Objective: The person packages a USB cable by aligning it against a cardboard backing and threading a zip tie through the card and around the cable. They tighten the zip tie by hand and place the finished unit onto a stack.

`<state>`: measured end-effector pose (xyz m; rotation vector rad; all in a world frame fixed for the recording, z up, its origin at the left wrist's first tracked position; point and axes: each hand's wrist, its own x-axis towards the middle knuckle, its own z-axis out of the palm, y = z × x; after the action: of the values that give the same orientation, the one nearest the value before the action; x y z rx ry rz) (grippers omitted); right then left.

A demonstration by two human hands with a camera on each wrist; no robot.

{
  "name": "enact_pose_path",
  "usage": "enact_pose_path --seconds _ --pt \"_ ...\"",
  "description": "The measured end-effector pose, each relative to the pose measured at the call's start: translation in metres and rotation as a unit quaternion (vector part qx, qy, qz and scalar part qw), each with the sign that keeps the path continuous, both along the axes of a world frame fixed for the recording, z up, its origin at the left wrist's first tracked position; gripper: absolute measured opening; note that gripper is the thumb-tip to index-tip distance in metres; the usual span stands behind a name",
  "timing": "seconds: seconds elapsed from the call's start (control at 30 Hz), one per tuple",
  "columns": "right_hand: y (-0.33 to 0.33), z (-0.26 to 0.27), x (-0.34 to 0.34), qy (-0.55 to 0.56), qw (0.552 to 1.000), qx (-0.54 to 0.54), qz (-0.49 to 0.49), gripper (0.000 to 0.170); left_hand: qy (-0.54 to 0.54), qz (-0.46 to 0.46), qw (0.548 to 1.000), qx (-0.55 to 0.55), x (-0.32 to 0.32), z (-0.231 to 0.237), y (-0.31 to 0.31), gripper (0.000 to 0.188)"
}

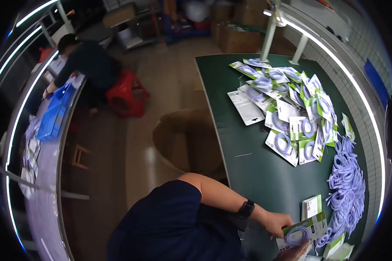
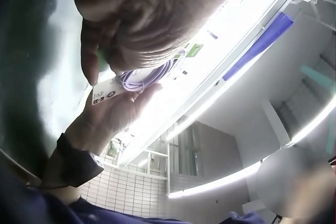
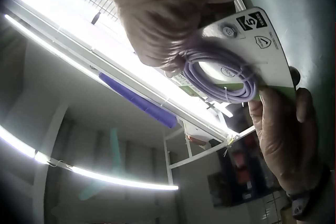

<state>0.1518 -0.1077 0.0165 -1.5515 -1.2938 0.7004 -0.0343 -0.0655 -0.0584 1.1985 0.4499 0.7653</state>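
Note:
Both hands hold a white and green packaging card [image 1: 316, 224] over the near end of the green table [image 1: 259, 178]. A coiled lavender cable [image 1: 296, 235] lies against the card's face. At the card's left side, the left hand [image 1: 278, 224] pinches the edge; its thumb shows in front in the right wrist view. My right hand [image 1: 297, 251] grips the near side, its fingers at the coil [image 3: 220, 77] in the right wrist view. In the left wrist view the left hand hides much of the card [image 2: 107, 90].
Beside the hands stands a stack of cards [image 1: 311, 206]. Loose lavender cables [image 1: 346, 187] are heaped along the table's right side. Carded cables [image 1: 283, 143] form a pile farther back. Across the aisle, a person [image 1: 89, 63] sits on a red stool [image 1: 127, 93] near a blue bin [image 1: 52, 122].

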Motion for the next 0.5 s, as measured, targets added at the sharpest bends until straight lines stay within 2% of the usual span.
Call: enact_pose_path --seconds 0.03,0.07,0.1,0.17,0.23,0.27,0.37,0.4,0.43,0.47,0.5 --pt "-0.001 -0.007 0.008 -0.165 0.984 0.065 0.035 0.027 -0.004 0.007 1.000 -0.008 -0.003 0.001 -0.006 0.028" --pt "-0.002 -0.018 0.019 -0.320 0.935 0.134 0.066 0.017 -0.006 0.011 1.000 -0.014 -0.007 0.003 -0.010 0.027" --pt "-0.002 -0.028 0.027 -0.463 0.858 0.203 0.093 0.007 -0.004 0.023 1.000 -0.013 -0.012 0.006 -0.013 0.027" --pt "0.009 -0.055 0.042 -0.480 0.845 0.218 0.093 0.008 0.025 0.041 0.999 0.000 -0.024 0.012 -0.018 0.028" --pt "0.016 -0.067 0.047 -0.527 0.817 0.225 0.065 0.023 0.036 0.054 0.998 0.007 -0.031 0.013 -0.022 0.028" --pt "0.016 -0.066 0.044 -0.526 0.816 0.229 0.068 0.023 0.018 0.067 0.998 0.000 -0.033 0.011 -0.023 0.030" --pt "0.005 -0.037 0.019 -0.481 0.859 0.168 0.056 0.018 -0.022 0.081 0.996 -0.014 -0.037 0.006 -0.024 0.035" --pt "0.022 -0.061 0.034 -0.486 0.857 0.164 0.048 0.018 -0.025 0.097 0.995 -0.016 -0.043 0.007 -0.024 0.036" --pt "0.048 -0.105 0.062 -0.199 0.968 0.101 0.113 0.018 -0.028 0.098 0.995 -0.018 -0.045 0.009 -0.022 0.038" --pt "0.035 -0.091 0.057 0.111 0.983 0.045 0.143 0.035 -0.026 0.131 0.991 -0.008 -0.051 0.014 -0.021 0.039" --pt "0.024 -0.081 0.058 0.090 0.986 0.024 0.136 0.031 -0.029 0.146 0.989 0.001 -0.053 0.016 -0.017 0.040"
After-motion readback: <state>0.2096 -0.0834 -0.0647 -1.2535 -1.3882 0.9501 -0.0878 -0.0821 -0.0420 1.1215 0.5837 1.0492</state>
